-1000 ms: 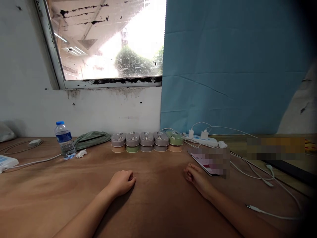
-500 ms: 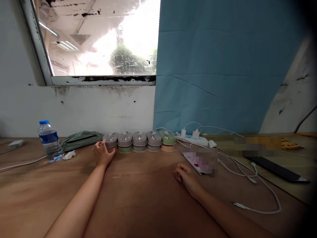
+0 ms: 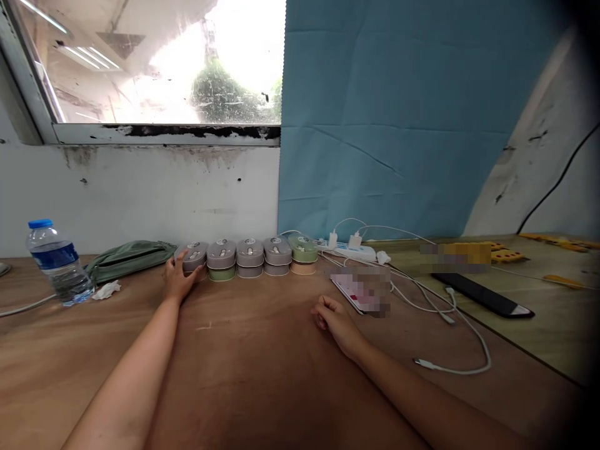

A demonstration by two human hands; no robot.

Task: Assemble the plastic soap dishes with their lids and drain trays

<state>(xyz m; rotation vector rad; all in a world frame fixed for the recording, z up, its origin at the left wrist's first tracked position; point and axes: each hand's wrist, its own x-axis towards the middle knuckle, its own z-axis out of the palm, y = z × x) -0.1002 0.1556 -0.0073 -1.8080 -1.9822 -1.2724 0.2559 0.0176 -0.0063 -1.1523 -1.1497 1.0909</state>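
While the right hand (image 3: 335, 322) rests on the worktop (image 3: 244, 375) just right of centre frame, its fingers curled in together and holding nothing visible, a white cable (image 3: 424, 364) loops across the lower right. Just beyond that hand lies a slim device (image 3: 347, 291) with a pinkish screen, partly blurred. A long black case (image 3: 482, 294) sits farther out at right.

Left of centre, the left hand (image 3: 178, 276) reaches out to the leftmost box (image 3: 195, 252), thumb and fingers apart around its near side and touching it; whether they grip firmly cannot be told. That box, grey on top, heads a close row of five at mid-frame. The second box (image 3: 222, 253) is grey over green, the third (image 3: 250, 253) and fourth (image 3: 277, 251) grey throughout, the fifth (image 3: 304, 250) green over tan.

At left, a crumpled tissue (image 3: 107, 290) lies beside a blue-capped bottle (image 3: 56, 256), near a green pouch (image 3: 131, 259). A white power strip (image 3: 359, 251) with two chargers plugged in stands right of the row. Behind rises a marked white wall (image 3: 187, 194), with a window (image 3: 234, 75) at upper left and a blue cloth (image 3: 375, 112) hanging at upper right.
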